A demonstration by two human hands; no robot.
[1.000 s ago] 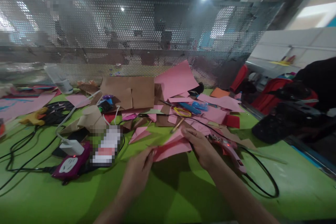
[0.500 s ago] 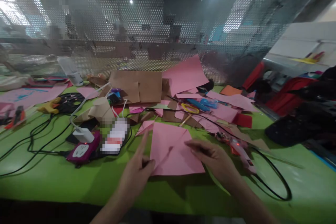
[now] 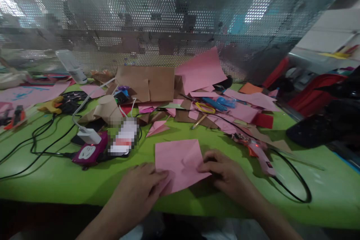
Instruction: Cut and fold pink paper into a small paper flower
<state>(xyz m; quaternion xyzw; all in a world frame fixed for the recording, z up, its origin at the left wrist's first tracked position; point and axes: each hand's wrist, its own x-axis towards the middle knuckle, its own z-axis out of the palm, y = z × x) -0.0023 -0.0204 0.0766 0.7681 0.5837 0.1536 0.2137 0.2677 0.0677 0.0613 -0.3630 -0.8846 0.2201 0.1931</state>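
A pink sheet of paper (image 3: 178, 159) is between my hands, close to the near edge of the green table (image 3: 56, 183). My left hand (image 3: 142, 183) pinches its lower left side, thumb below and fingers on top. At the right edge, my right hand (image 3: 223, 172) grips the paper between thumb and bent forefinger. The sheet is slightly curved, with its near right corner sticking out beside the right hand. A small folded pink paper piece (image 3: 157, 128) lies just beyond it.
A pink glue gun (image 3: 261, 157) with a looping black cable lies right. Left are a purple power adapter (image 3: 89, 153) with a white charger (image 3: 89, 135) and a phone (image 3: 123, 138). Behind stand a cardboard box (image 3: 149, 82), paper scraps, yellow-handled scissors (image 3: 205, 107) and a perforated metal screen (image 3: 157, 18).
The pink sheet has come nearer to me and now looks shorter. My left hand has gone from a pointing finger to a pinch, and my right hand has closed on the right edge.
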